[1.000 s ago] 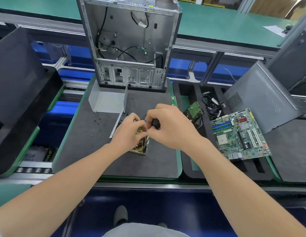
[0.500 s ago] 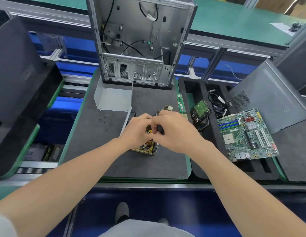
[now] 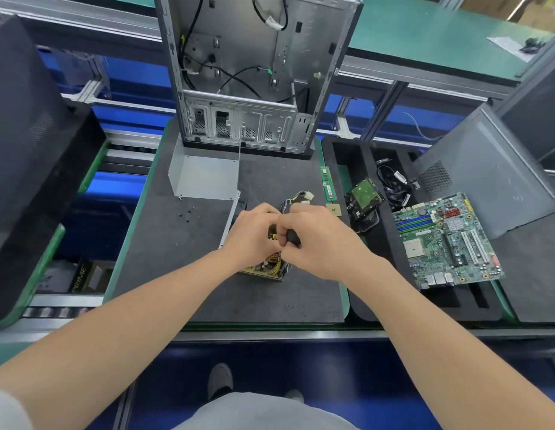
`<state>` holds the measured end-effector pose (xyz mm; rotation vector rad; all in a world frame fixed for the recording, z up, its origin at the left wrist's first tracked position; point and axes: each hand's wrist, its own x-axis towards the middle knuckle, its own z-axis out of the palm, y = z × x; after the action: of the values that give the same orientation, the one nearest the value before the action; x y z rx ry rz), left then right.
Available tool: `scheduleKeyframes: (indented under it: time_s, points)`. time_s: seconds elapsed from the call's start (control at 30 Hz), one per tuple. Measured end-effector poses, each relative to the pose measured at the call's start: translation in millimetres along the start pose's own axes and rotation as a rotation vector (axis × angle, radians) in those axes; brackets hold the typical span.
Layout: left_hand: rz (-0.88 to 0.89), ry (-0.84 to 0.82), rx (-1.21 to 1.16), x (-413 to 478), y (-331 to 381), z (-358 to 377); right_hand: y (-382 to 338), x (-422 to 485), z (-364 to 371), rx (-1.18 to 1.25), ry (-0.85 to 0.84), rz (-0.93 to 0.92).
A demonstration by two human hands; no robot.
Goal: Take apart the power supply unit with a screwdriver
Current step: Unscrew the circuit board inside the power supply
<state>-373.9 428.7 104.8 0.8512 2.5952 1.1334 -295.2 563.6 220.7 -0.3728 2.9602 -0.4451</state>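
Note:
The opened power supply unit [image 3: 270, 268] lies on the dark mat [image 3: 192, 274] in the middle, its board with yellow coils and wires showing under my hands. My left hand [image 3: 250, 237] rests curled over its top and holds it. My right hand [image 3: 316, 240] grips the black screwdriver handle [image 3: 293, 238], held upright over the unit; the tip is hidden. The unit's grey metal cover [image 3: 205, 178] lies behind it. A wire bundle with white plugs [image 3: 301, 197] sticks out at the back.
An empty computer case [image 3: 251, 72] stands at the mat's far edge. A few loose screws [image 3: 186, 212] lie left of the unit. To the right are a RAM stick [image 3: 327, 184], a hard drive [image 3: 364, 197], cables [image 3: 397, 184], a motherboard [image 3: 446, 240] and a grey side panel [image 3: 487, 172].
Both hands stay on the unit and the screwdriver; my right hand has shifted slightly on the handle. The view has moved a little closer and to the left.

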Motion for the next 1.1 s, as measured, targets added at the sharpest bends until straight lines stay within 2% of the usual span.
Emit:
scheduleKeyframes:
  time_s: [0.13, 0.53, 0.83, 1.1]
  points:
    - [-0.011, 0.015, 0.022, 1.0, -2.7, 1.8, -1.1, 5.1, 0.4, -0.031, -0.052, -0.058]
    - [-0.035, -0.042, -0.035, -1.4, 1.7, -4.4, 3.4, 5.4, -2.0, -0.054, -0.012, -0.041]
    - [0.036, -0.021, -0.010, -1.4, -1.1, -6.9, 4.8, -0.4, 1.6, -0.054, 0.036, -0.016]
    - [0.172, -0.200, -0.058, -2.9, -7.0, -19.7, 4.3, 3.8, 0.1, -0.052, 0.037, -0.012]
